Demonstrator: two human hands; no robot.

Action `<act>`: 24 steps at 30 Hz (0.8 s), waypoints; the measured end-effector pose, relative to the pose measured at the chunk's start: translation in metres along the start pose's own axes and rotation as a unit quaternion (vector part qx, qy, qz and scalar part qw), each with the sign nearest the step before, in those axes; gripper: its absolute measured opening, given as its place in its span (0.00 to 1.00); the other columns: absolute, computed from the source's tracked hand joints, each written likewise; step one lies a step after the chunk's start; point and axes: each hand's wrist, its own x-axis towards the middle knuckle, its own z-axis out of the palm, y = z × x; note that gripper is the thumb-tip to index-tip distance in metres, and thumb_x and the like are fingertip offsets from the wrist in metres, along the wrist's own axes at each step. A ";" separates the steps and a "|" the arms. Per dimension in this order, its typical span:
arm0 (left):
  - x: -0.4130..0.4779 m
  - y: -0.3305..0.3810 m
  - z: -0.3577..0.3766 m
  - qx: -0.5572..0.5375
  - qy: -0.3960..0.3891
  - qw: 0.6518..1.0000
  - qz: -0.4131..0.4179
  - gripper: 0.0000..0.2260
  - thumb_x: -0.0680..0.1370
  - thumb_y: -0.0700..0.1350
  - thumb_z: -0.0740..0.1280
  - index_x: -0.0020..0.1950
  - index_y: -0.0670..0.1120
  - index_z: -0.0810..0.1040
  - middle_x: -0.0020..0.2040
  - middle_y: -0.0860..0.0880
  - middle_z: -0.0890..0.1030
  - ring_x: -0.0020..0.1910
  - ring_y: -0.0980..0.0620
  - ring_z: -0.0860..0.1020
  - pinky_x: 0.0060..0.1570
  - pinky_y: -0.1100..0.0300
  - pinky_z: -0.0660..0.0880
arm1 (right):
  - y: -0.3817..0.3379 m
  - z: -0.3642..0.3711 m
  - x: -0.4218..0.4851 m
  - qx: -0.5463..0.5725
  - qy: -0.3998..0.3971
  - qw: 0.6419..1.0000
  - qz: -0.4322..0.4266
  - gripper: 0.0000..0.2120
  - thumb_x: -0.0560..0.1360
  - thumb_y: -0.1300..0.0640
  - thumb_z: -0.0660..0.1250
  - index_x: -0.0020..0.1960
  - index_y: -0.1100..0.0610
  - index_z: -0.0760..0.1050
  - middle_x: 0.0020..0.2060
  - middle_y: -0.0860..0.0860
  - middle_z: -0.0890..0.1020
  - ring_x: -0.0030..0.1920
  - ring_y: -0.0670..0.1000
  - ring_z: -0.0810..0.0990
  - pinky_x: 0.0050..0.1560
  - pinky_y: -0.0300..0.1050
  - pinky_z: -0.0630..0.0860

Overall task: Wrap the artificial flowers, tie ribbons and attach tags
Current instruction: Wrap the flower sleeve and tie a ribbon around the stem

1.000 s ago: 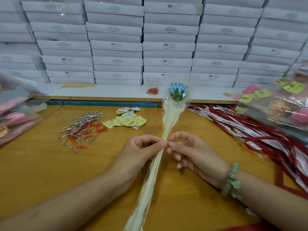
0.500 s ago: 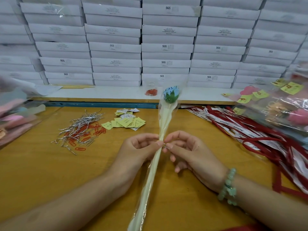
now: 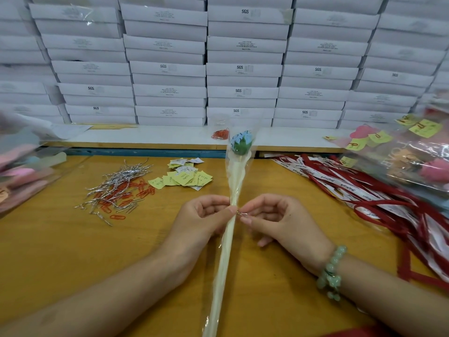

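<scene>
While my forearms reach in over the near edge of the yellow wooden worktop (image 3: 73, 263), the long cream-stemmed artificial flower in its clear cellophane sleeve (image 3: 227, 244) runs away from me between them. Its foot leaves view at the near edge and its blue and green flower head (image 3: 240, 143) points to the far edge. Its long axis therefore lies near to far, leaning slightly right, and both hands meet it about halfway up.

My left hand (image 3: 204, 215), fingers curled, pinches the sleeve against the stem from the left. My right hand (image 3: 279, 222), above a pale green bead bracelet (image 3: 331, 271), pinches a short silver wire twist tie (image 3: 242, 213) just right of the stem, touching the sleeve.

I judge the tie is being twisted shut around the gathered sleeve. The next turn needs my left hand to steady the stem while my right winds across that axis.

Farther out lie a heap of silver ties and orange paper clips (image 3: 116, 188), small yellow paper tags (image 3: 184, 177) and, to the right, red printed ribbons (image 3: 364, 198). Stacked white cardboard boxes (image 3: 243, 69) line the far edge.
</scene>
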 end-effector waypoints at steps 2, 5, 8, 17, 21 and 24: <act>0.000 0.000 0.000 0.002 -0.002 1.000 0.000 0.16 0.66 0.48 0.75 0.52 0.44 0.83 0.46 0.42 0.85 0.43 0.47 0.82 0.48 0.54 0.79 | 0.000 -0.001 0.000 0.001 0.000 1.000 -0.003 0.03 0.71 0.64 0.73 0.45 0.60 0.82 0.34 0.50 0.83 0.34 0.45 0.80 0.27 0.38 0.78; 0.000 -0.001 0.000 -0.002 -0.003 1.000 0.001 0.10 0.71 0.43 0.74 0.51 0.44 0.83 0.44 0.43 0.85 0.42 0.47 0.81 0.45 0.56 0.79 | 0.000 0.000 0.000 0.002 -0.001 1.000 -0.005 0.04 0.71 0.63 0.73 0.45 0.62 0.82 0.34 0.51 0.83 0.34 0.45 0.80 0.27 0.37 0.77; 0.000 -0.001 0.001 0.007 -0.011 1.000 0.007 0.10 0.72 0.42 0.74 0.52 0.43 0.82 0.45 0.41 0.84 0.42 0.48 0.81 0.44 0.58 0.79 | 0.000 -0.001 0.000 0.008 0.000 1.000 0.002 0.04 0.72 0.62 0.71 0.45 0.63 0.81 0.36 0.54 0.84 0.34 0.45 0.80 0.26 0.37 0.77; -0.003 0.002 0.004 0.025 -0.035 0.999 0.028 0.15 0.66 0.46 0.75 0.51 0.43 0.82 0.41 0.48 0.85 0.39 0.54 0.82 0.37 0.66 0.77 | -0.001 0.000 0.002 0.040 0.007 0.997 0.058 0.04 0.76 0.62 0.67 0.45 0.62 0.79 0.34 0.52 0.81 0.32 0.45 0.78 0.29 0.37 0.76; -0.003 0.001 0.004 0.019 -0.036 0.999 0.034 0.09 0.71 0.39 0.74 0.50 0.41 0.81 0.39 0.49 0.84 0.37 0.56 0.81 0.35 0.67 0.76 | -0.001 -0.001 0.001 0.052 0.019 0.997 0.047 0.06 0.74 0.63 0.69 0.49 0.61 0.75 0.34 0.53 0.81 0.31 0.46 0.78 0.28 0.38 0.76; -0.002 0.001 0.004 0.014 -0.031 0.999 0.033 0.09 0.72 0.38 0.73 0.51 0.40 0.81 0.38 0.49 0.84 0.36 0.56 0.82 0.34 0.68 0.76 | 0.000 0.000 0.001 0.038 0.026 0.999 0.026 0.04 0.74 0.64 0.70 0.48 0.63 0.77 0.34 0.53 0.82 0.31 0.45 0.78 0.26 0.37 0.76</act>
